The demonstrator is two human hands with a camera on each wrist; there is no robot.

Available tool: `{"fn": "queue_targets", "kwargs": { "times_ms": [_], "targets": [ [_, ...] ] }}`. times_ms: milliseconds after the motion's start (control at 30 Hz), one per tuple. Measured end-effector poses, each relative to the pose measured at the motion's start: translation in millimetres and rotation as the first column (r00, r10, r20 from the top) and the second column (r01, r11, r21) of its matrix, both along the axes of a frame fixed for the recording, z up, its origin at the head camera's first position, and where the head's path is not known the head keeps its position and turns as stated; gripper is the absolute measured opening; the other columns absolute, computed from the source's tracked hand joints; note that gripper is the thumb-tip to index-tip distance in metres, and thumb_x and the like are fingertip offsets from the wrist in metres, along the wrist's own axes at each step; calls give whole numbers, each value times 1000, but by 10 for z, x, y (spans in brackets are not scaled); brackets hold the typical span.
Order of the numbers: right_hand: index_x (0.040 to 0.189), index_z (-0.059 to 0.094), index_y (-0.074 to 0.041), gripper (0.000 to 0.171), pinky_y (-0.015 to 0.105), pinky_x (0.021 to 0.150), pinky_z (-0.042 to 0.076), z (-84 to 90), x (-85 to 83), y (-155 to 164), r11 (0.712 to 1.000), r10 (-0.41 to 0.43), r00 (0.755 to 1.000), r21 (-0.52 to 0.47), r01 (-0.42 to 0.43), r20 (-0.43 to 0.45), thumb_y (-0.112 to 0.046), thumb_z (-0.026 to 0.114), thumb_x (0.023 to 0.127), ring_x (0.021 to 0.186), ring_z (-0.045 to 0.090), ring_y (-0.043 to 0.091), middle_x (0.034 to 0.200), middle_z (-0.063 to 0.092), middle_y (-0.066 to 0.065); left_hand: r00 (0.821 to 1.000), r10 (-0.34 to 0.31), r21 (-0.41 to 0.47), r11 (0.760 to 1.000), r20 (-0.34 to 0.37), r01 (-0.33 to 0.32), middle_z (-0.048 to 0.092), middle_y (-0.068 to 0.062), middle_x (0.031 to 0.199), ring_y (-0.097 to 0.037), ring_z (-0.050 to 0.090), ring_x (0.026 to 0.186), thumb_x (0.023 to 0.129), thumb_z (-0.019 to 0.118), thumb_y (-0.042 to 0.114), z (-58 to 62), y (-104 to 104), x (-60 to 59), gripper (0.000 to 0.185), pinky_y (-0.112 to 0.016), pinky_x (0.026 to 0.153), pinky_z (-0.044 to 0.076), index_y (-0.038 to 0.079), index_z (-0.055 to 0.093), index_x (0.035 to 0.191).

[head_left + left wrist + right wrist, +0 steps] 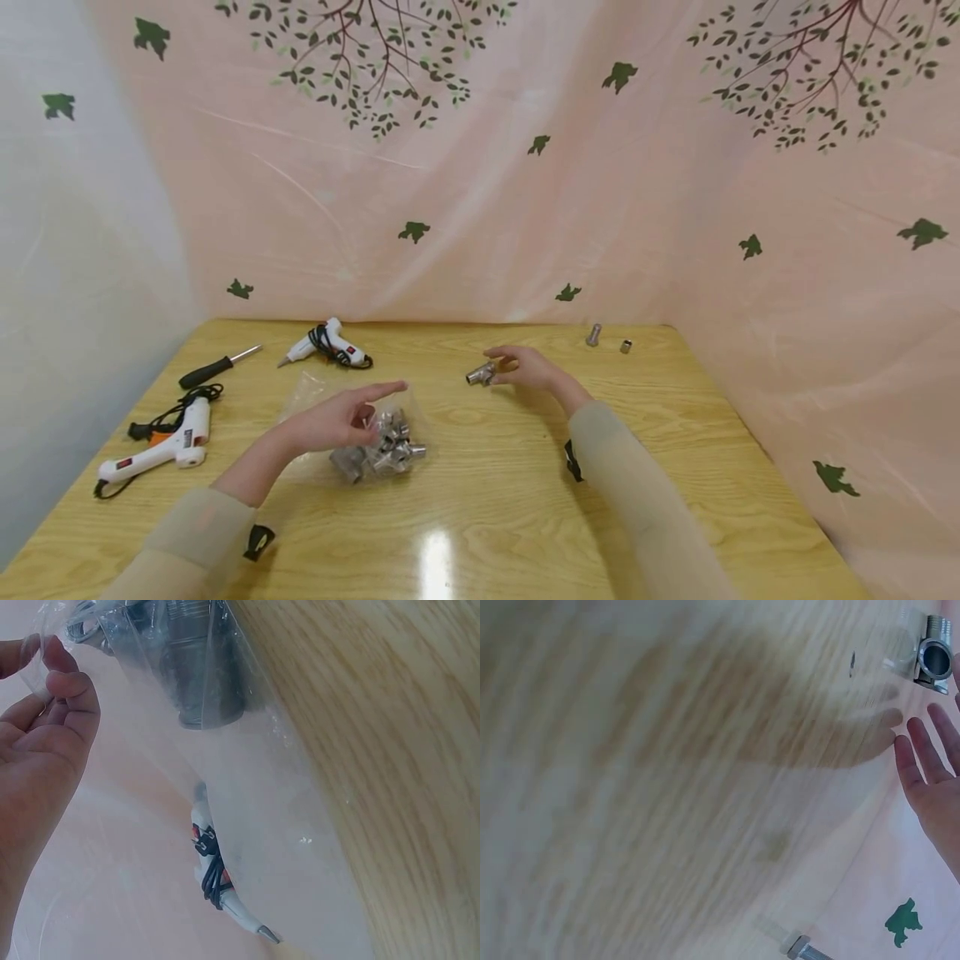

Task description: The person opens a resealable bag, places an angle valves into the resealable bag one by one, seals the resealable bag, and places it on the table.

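My left hand (pixel 333 421) pinches the edge of a clear plastic bag (pixel 262 795) between thumb and curled fingers, with the index finger stretched out. Several shiny metal pipe fittings (pixel 393 446) lie in and at the bag's mouth; a large ribbed one (pixel 199 675) shows through the film in the left wrist view. Further right, my right hand (pixel 528 369) has thumb and fingertips at the near end of a metal tee fitting (pixel 478 375), low over the table. In the right wrist view the tee fitting (pixel 935 656) shows its round opening, and the other fingers spread away from it.
At the back right stand a hex-headed metal fitting (pixel 594 335) and a short metal ring (pixel 626 346). On the left lie a screwdriver (pixel 217 367) and two white glue guns, one at the back (pixel 330 343) and one nearer (pixel 168 446). A leaf-printed curtain (pixel 480 208) hangs behind.
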State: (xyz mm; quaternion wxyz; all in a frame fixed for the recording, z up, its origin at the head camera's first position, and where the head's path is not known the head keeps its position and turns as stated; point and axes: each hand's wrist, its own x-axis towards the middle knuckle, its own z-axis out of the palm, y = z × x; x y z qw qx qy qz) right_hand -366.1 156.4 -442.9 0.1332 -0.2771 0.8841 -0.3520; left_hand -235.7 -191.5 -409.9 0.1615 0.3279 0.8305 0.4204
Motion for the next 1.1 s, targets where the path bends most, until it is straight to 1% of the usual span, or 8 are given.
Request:
{"fn": "queue_targets", "kwargs": {
  "times_ms": [133,200,433,600,733,867,967,1100],
  "targets": [
    [133,52,-3,47,42,97,44,-22,-61,-28,1000,22,1000,10,-22,-16,-12,65,89,117,54,29,126,58,12,1000,-2,6,1000,3,2,52,-9,99,-6,43,61,88,61,5,-6,5,-4,75,-23,58,44,19,23,151],
    [130,55,-3,43,40,95,45,-44,-83,-47,1000,22,1000,9,-21,-16,-11,64,89,114,56,27,120,61,12,1000,1,4,1000,2,-1,53,-9,95,-6,43,61,87,61,4,-5,4,-2,75,-23,58,44,20,24,151],
    [122,62,-8,36,38,93,47,-79,-107,-76,999,-33,999,-2,33,21,-8,67,86,111,58,25,115,64,8,1000,2,-13,1000,-14,-2,52,-6,88,-6,43,61,88,62,6,-12,9,-19,75,-24,57,44,16,23,151],
    [119,65,-8,36,34,87,48,-58,-108,-97,999,-33,999,24,34,-19,-14,71,84,101,60,20,110,66,5,1000,-4,1,1000,-2,4,52,-7,88,-7,44,62,88,62,6,-26,15,-28,75,-24,58,44,15,23,151],
    [118,66,-9,37,31,82,48,-1,-77,-116,997,-22,998,73,26,-62,-19,73,82,96,58,18,107,67,2,1000,-6,1,1000,4,6,51,-8,95,-7,44,63,89,61,6,-16,20,-14,74,-24,59,44,18,22,151],
    [116,67,-9,36,33,81,47,77,-17,-125,996,-16,996,89,24,-88,-18,73,82,96,57,19,107,67,2,1000,-3,-3,1000,-12,3,52,-9,100,-7,45,63,89,60,5,5,23,-5,74,-24,59,44,18,23,151],
    [115,68,-9,35,33,81,47,129,38,-124,995,-13,994,98,23,-108,-18,74,81,96,56,19,108,67,1,1000,-4,3,1000,-15,4,52,-12,113,-7,46,64,89,60,4,21,25,-1,74,-24,59,45,16,23,151],
    [113,68,-8,35,31,78,48,201,138,-126,996,-1,989,90,15,-151,-18,75,81,93,56,18,105,68,1,1000,-8,7,1000,-8,9,53,-12,111,-7,46,64,88,60,3,30,29,4,74,-24,59,45,14,22,151]
  ]
}}
